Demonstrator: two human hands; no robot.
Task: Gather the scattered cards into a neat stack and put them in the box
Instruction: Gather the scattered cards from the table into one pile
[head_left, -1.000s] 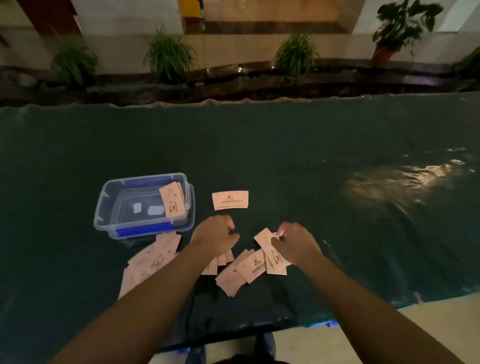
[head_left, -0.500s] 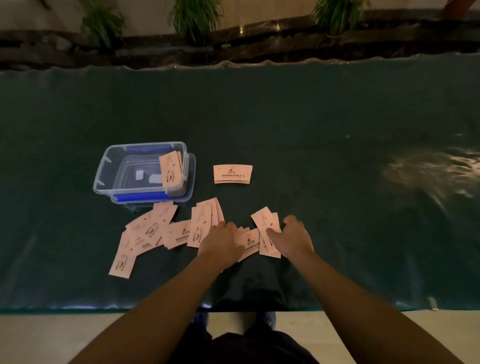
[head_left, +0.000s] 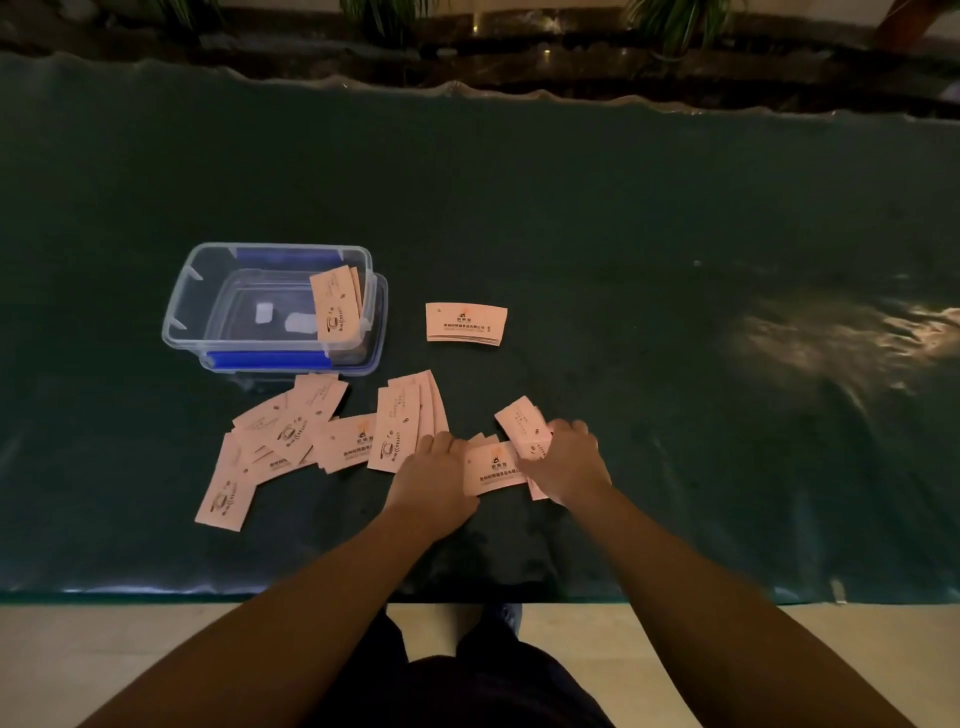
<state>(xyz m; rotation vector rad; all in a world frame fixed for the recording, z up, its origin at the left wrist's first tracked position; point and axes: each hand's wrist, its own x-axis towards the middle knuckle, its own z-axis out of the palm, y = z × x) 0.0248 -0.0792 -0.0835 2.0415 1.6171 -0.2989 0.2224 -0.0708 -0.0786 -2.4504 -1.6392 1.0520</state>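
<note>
Our right hand is curled over a few pink cards, its fingers pinching one card that sticks up and away past the knuckles; how many cards it holds we cannot tell. Our left hand lies palm down on the cloth, fingers together, pressing the near edge of a fanned bunch; whether it grips anything we cannot tell. Between our two hands lies one card face up, touching both.

To the left of our left hand the other cards sprawl in a loose, overlapping heap, some face up with print showing, and one lies at the near left end of it. The heap's far edge reaches just beside the box, a clear tub with blue clips that sits on its lid, at the left of the cloth. Inside the box a small stack leans tilted against the right wall. A neat pile lies flat on its own, to the right of the box and apart from the rest.

The dark green cloth covers the whole table, with a patch of glare at the right. Plants stand beyond the far edge.
</note>
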